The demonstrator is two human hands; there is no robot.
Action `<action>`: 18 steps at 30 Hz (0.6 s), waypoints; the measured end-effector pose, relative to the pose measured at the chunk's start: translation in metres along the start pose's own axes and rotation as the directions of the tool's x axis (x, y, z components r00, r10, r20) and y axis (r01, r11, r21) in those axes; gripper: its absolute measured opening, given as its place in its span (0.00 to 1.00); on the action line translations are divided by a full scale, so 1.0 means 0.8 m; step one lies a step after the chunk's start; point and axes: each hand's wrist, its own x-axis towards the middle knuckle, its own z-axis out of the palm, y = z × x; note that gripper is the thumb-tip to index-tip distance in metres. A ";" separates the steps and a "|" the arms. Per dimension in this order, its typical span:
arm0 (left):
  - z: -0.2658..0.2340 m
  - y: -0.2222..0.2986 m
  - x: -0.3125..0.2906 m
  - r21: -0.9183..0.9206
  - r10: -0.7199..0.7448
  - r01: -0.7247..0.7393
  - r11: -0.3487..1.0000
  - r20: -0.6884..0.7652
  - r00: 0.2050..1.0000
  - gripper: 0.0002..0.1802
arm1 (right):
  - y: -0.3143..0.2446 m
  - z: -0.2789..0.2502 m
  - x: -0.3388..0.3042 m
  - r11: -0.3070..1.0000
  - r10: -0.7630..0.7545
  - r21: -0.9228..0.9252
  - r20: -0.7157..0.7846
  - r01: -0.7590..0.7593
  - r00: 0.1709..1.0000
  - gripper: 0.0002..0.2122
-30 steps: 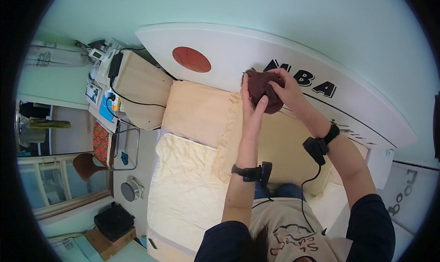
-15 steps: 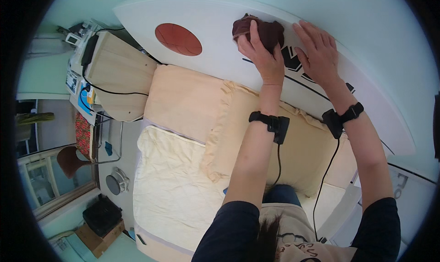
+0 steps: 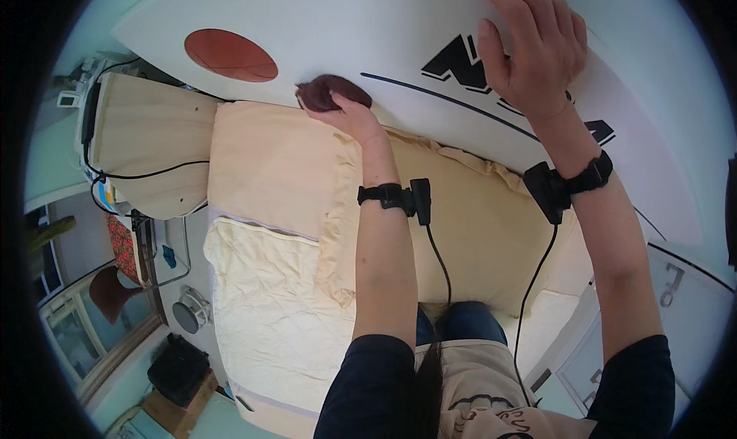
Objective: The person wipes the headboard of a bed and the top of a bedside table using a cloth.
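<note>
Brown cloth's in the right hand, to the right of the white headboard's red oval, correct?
Wrong hand: the head view shows the brown cloth in the left hand, not the right hand. It is to the right of the red oval on the white headboard.

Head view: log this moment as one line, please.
left hand: holds maroon cloth, before headboard | right hand: open, no object visible, near black lettering | below: yellow pillow

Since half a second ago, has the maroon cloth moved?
Yes. Judged against the red oval on the white headboard, the maroon cloth in the left hand has moved lower and closer to the oval.
</note>
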 end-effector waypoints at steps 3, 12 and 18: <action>-0.013 -0.045 -0.041 0.045 -0.254 0.260 0.965 -0.097 0.962 0.34 | -0.006 0.006 0.003 1.000 0.004 0.031 -0.060 -0.002 0.998 0.15; 0.030 0.079 -0.272 0.267 -0.342 0.281 0.922 0.217 0.915 0.39 | 0.001 0.006 -0.008 0.999 0.001 0.040 -0.113 0.004 0.994 0.16; 0.030 0.059 -0.217 0.199 -0.063 0.025 0.980 0.185 0.981 0.41 | -0.004 -0.006 -0.002 0.978 0.029 0.206 -0.080 -0.012 0.996 0.17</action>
